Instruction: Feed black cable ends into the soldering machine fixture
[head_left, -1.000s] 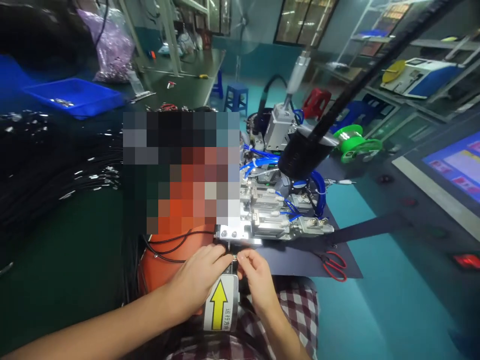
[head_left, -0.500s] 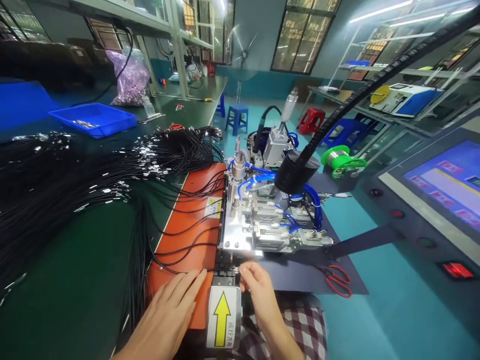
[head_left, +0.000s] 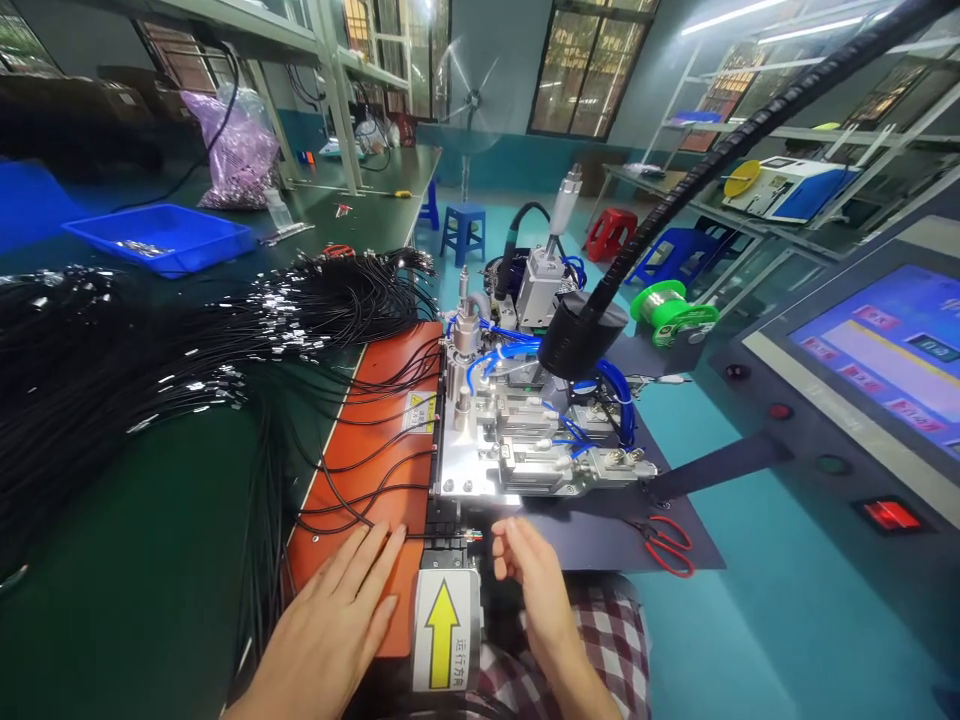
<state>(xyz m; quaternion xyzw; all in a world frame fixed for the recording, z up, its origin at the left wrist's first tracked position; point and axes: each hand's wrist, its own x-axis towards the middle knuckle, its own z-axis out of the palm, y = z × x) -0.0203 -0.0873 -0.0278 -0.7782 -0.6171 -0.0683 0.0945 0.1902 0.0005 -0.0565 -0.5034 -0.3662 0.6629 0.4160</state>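
Observation:
My left hand (head_left: 334, 600) lies flat on the orange mat (head_left: 401, 610), fingers stretched out, their tips over a black cable (head_left: 417, 536). That cable runs right across a dark slotted track (head_left: 444, 555). Its stripped end shows small coloured wires (head_left: 473, 536) beyond the track. Just right of those wires, my right hand (head_left: 534, 570) hovers with loosely curled fingers, apart from the cable and holding nothing visible. Beyond both hands stands a metal machine (head_left: 471, 455) with cylinders and blue tubes. Several other black cables (head_left: 397, 490) lead over the mat into its left side.
A cover with a yellow arrow (head_left: 442, 632) sits between my forearms. Red-handled scissors (head_left: 667, 548) lie on the dark plate at right. Cable bundles (head_left: 262, 450) fill the left table, before a blue tray (head_left: 161, 240). A control panel (head_left: 817, 410) and flexible black hose (head_left: 720, 150) occupy the right.
My right hand has let go of the cable's end and drawn back right, exposing the coloured wires. My left hand stays on the mat and cable. The view has shifted slightly.

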